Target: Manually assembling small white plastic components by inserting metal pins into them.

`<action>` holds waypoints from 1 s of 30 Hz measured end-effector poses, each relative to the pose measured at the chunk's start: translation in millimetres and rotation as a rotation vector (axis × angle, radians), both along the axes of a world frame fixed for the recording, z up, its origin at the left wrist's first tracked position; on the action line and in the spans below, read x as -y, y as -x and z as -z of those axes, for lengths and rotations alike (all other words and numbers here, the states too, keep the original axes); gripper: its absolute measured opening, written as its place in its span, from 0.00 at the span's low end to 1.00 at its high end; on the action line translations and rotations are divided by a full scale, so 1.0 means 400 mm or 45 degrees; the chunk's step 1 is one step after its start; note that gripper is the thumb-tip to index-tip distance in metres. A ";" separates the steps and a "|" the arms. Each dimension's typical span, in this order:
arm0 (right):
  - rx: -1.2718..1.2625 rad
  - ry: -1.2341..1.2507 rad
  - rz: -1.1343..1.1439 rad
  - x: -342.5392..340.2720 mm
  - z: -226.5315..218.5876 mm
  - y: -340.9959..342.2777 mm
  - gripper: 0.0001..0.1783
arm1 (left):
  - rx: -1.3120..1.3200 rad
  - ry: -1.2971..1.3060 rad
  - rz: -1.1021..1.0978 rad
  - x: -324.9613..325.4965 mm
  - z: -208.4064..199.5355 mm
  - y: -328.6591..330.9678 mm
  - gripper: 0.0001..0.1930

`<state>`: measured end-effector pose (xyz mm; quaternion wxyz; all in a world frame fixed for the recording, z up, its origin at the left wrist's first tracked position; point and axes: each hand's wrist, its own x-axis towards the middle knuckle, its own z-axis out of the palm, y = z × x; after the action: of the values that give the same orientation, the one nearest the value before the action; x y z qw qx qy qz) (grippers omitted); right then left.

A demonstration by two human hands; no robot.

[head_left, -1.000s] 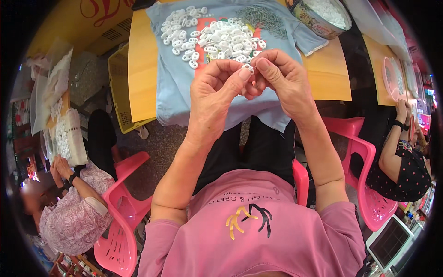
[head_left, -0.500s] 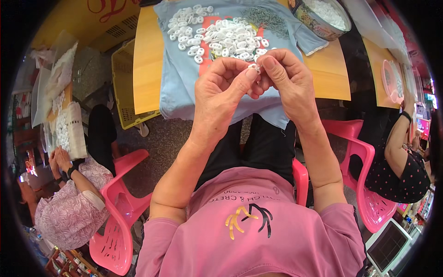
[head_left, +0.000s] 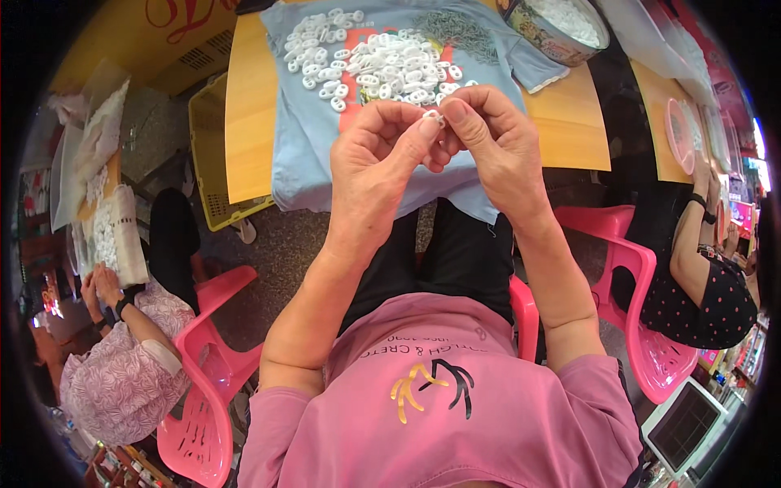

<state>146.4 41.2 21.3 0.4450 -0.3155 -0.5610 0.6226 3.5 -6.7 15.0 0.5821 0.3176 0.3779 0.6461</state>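
My left hand (head_left: 373, 154) pinches a small white two-holed plastic piece (head_left: 434, 118) between thumb and fingers, above the near edge of the blue cloth (head_left: 303, 154). Close against it is my right hand (head_left: 498, 142), its thumb and forefinger pressed together at the piece; anything between those fingertips is hidden. Beyond both hands, a heap of similar white two-holed pieces (head_left: 399, 63) lies on the cloth, with a looser group of white pieces (head_left: 313, 49) to its left. At the far right of the cloth spreads a pile of small grey-green pieces (head_left: 462, 37), too small to make out.
A round tin (head_left: 547, 39) filled with white pieces stands at the table's (head_left: 248, 122) far right. Below the table's left side is a yellow crate (head_left: 213, 183). Co-workers sit on both sides, on pink chairs (head_left: 195, 431), with white pieces before the left one.
The whole view has shifted slightly, so the table and hands appear a little further left. Both hands keep the same pinch around the white piece.
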 end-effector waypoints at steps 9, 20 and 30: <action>-0.055 -0.014 0.051 0.012 0.016 0.016 0.09 | -0.108 -0.008 -0.089 0.004 0.000 -0.018 0.06; -0.168 0.173 0.159 0.019 0.068 0.030 0.09 | -0.273 0.055 -0.093 -0.019 0.032 -0.007 0.07; 0.421 -0.484 0.037 -0.029 0.021 -0.036 0.06 | -0.079 0.155 0.149 -0.016 0.018 0.035 0.08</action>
<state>160.9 53.0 12.8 0.4073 -0.3317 -0.7287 0.4395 -10.6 -0.4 7.8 0.6251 0.3228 0.4152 0.5768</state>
